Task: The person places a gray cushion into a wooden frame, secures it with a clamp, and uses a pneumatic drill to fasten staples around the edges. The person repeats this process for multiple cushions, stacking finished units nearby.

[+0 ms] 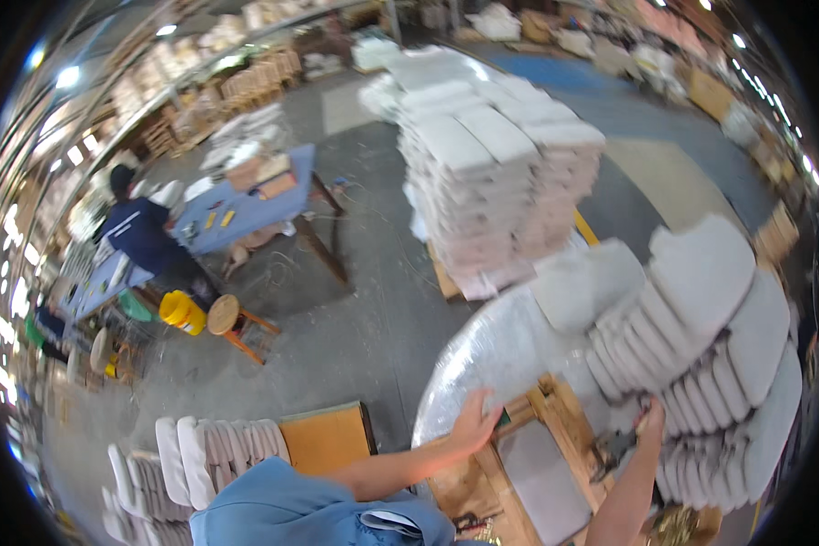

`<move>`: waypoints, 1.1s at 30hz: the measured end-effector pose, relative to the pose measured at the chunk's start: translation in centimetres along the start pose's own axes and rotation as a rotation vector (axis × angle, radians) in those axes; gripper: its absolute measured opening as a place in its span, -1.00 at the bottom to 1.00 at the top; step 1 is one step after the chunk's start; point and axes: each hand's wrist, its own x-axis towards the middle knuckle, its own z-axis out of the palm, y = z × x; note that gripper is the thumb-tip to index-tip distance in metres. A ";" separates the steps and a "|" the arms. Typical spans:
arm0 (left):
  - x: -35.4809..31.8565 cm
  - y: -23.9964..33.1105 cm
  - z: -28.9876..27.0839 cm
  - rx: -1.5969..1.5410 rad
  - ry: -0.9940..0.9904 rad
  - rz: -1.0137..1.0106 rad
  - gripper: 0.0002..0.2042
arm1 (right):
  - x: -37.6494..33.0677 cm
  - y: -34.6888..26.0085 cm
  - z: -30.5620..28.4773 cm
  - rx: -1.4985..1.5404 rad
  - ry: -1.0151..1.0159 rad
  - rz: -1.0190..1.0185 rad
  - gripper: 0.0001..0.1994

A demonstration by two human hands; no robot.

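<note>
My left hand [476, 426] lies at the left corner of a wooden frame [548, 400], its fingers apart and the tips near the wood. A grey padded panel [539, 478] rests inside the frame. On the frame's right side, my right hand [652, 420] is closed round a dark tool [612, 452] that looks like a staple gun; a bit of red shows by the fingers. The tool is tilted down towards the frame's right rail. Its tip is blurred.
The frame stands on a round table wrapped in shiny film [469, 364]. Stacked grey cushions [701, 273] crowd its right side. More cushions [214, 455] and an orange-brown board [328, 439] are at my left. Ahead stands a tall cushion pile [491, 173]. A person [146, 232] works at a blue table [246, 214].
</note>
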 end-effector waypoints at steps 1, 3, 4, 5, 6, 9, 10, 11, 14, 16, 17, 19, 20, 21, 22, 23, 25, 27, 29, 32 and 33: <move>0.4 -1.8 1.9 0.027 0.115 -0.078 -0.43 | -2.3 0.8 2.9 0.032 -0.224 -0.027 -0.75; 3.7 1.0 6.2 -0.263 0.053 -0.142 -0.35 | -0.6 1.7 -0.9 0.033 -0.202 -0.087 -0.76; 4.6 1.1 8.3 -0.352 0.099 -0.160 -0.36 | -3.1 1.4 0.7 -0.048 -0.219 -0.081 -0.78; 5.5 2.5 10.3 -0.471 0.122 -0.156 -0.36 | -3.8 0.8 0.7 -0.030 -0.204 -0.021 -0.69; 6.2 3.3 11.5 -0.545 0.185 -0.138 -0.36 | -5.8 -0.2 3.1 -0.126 -0.213 -0.066 -0.72; 7.8 2.3 16.8 -0.509 0.322 0.022 -0.40 | -9.8 -1.9 5.0 -0.136 -0.100 -0.048 -0.52; 8.0 2.9 18.0 -0.522 0.308 0.050 -0.41 | -10.3 -2.3 4.6 -0.145 -0.070 -0.030 -0.35; 8.3 4.5 19.2 -0.540 0.292 0.082 -0.41 | -10.3 -2.7 4.2 -0.141 -0.070 -0.023 -0.32; 10.0 5.6 24.3 -0.413 0.158 0.130 -0.44 | -10.4 -2.2 3.1 -0.152 -0.071 0.000 -0.29; 12.0 10.1 28.7 -0.563 0.106 0.137 -0.48 | -10.1 -3.3 4.2 -0.188 -0.070 -0.031 -0.29; 12.6 11.2 28.6 -0.668 0.148 0.092 -0.52 | -10.4 -2.9 5.1 -0.229 -0.055 -0.041 -0.30; 11.1 12.2 26.7 -0.872 0.184 -0.059 -0.58 | -10.2 -3.1 4.8 -0.262 -0.030 -0.067 -0.29; 10.1 11.4 24.7 -0.789 0.120 -0.027 -0.61 | -10.5 -3.5 5.0 -0.253 -0.053 -0.070 -0.28; 9.7 10.4 22.4 -0.700 0.054 0.025 -0.63 | -10.9 -3.0 5.1 -0.228 -0.085 -0.078 -0.28; 8.9 8.8 20.3 -0.628 -0.009 0.060 -0.65 | -10.9 -2.4 4.8 -0.225 -0.071 -0.061 -0.28; 8.3 7.1 18.6 -0.568 -0.070 0.110 -0.67 | -10.5 -2.4 4.7 -0.219 -0.057 -0.062 -0.29; 6.7 3.8 15.3 -0.449 -0.203 0.233 -0.74 | -11.0 -2.9 5.6 -0.206 0.013 -0.058 -0.42; 5.2 1.5 12.7 -0.241 -0.268 0.376 -0.76 | -10.7 -2.8 5.2 -0.216 0.010 -0.095 -0.54; 3.6 3.0 10.7 -0.092 -0.395 0.440 -0.73 | -10.7 -2.6 4.5 -0.358 0.101 -0.191 -0.63; 2.4 5.9 10.0 0.094 -0.507 0.625 -0.68 | -12.3 -3.0 5.1 -0.687 0.324 -0.344 -0.63; 2.3 7.2 10.2 0.152 -0.514 0.705 -0.65 | -13.2 -3.4 5.9 -0.759 0.363 -0.352 -0.60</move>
